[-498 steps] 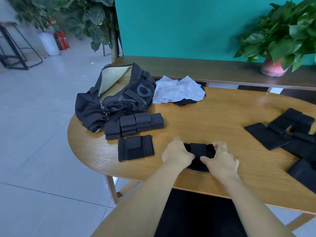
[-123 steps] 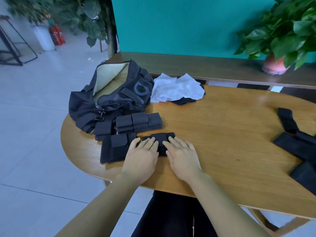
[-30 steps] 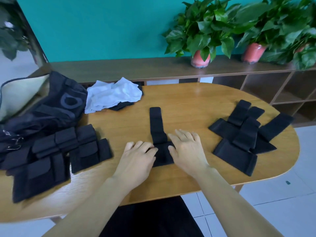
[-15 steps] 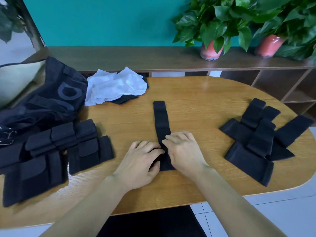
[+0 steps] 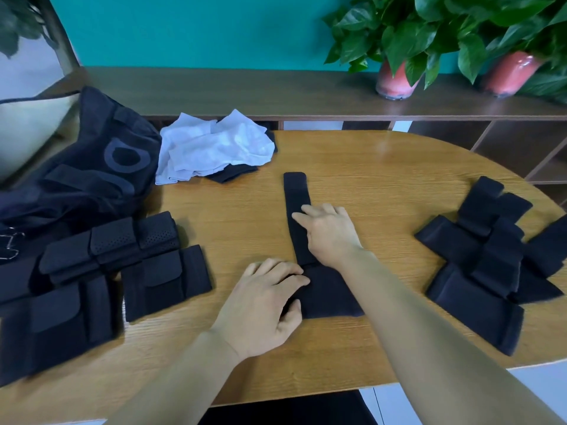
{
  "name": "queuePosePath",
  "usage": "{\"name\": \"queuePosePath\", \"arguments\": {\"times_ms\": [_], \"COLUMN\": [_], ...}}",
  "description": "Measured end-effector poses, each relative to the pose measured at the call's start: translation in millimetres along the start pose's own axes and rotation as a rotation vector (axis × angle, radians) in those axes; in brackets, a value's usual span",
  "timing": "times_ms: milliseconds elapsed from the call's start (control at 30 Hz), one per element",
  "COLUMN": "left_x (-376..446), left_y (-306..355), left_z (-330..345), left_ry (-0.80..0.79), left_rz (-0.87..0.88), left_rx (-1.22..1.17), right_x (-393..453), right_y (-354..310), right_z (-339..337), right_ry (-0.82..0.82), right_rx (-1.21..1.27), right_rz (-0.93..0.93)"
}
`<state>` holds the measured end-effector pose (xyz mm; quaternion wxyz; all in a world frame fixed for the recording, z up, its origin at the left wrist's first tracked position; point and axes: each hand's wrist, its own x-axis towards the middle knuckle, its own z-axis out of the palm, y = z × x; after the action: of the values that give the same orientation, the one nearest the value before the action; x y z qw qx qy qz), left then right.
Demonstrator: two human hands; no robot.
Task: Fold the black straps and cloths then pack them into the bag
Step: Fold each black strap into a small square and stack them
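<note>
A long black strap (image 5: pixel 296 197) lies lengthwise on the wooden table (image 5: pixel 383 185), its wide end near me. My left hand (image 5: pixel 264 305) presses flat on the wide end's left edge. My right hand (image 5: pixel 329 233) rests with straight fingers on the narrow part, further up the strap. Several folded black straps (image 5: pixel 101 265) sit at the left, beside the open black bag (image 5: pixel 79 173). A pile of unfolded black straps (image 5: pixel 487 256) lies at the right. White and black cloths (image 5: pixel 211 151) are crumpled at the back, next to the bag.
A dark wooden shelf (image 5: pixel 245 93) runs behind the table against a teal wall. Two potted plants in pink pots (image 5: pixel 395 78) stand on it at the right. The table's rounded right end drops off to the floor.
My right hand has slid away from me up the strap's narrow part, while my left hand stays on the wide end. The camera view has moved closer.
</note>
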<state>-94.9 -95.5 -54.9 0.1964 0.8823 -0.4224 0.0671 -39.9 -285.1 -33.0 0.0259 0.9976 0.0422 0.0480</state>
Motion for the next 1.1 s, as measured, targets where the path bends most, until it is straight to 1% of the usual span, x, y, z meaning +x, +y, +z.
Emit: {"name": "queuePosePath", "arguments": {"times_ms": [333,500,600,667,867,1000,1100], "left_x": [6,4,2,0,2,-2,-6], "left_y": [-2,-1,1,1,2,-1,-2], "left_z": [-1,-1,-2,-2,1,0,-4], "left_ry": [-0.005,-0.013,-0.021,-0.025,-0.03,0.007,0.041], "left_rz": [-0.009,-0.027,-0.035,-0.042,-0.043,-0.036,-0.018], "left_rx": [0.062,0.082,0.095,0.097,0.087,0.086,0.1], "right_x": [40,45,44,41,8,-32,-67], "right_y": [4,2,2,0,3,-5,-11], "right_z": [2,-2,-4,-6,-18,-30,-36], "right_ry": [-0.054,-0.121,-0.169,-0.171,-0.033,0.066,0.138], "right_rx": [0.023,0.007,-0.013,0.019,0.188,0.319,0.374], "right_rz": [0.093,0.136,0.202,0.233,0.244,0.21,0.178]}}
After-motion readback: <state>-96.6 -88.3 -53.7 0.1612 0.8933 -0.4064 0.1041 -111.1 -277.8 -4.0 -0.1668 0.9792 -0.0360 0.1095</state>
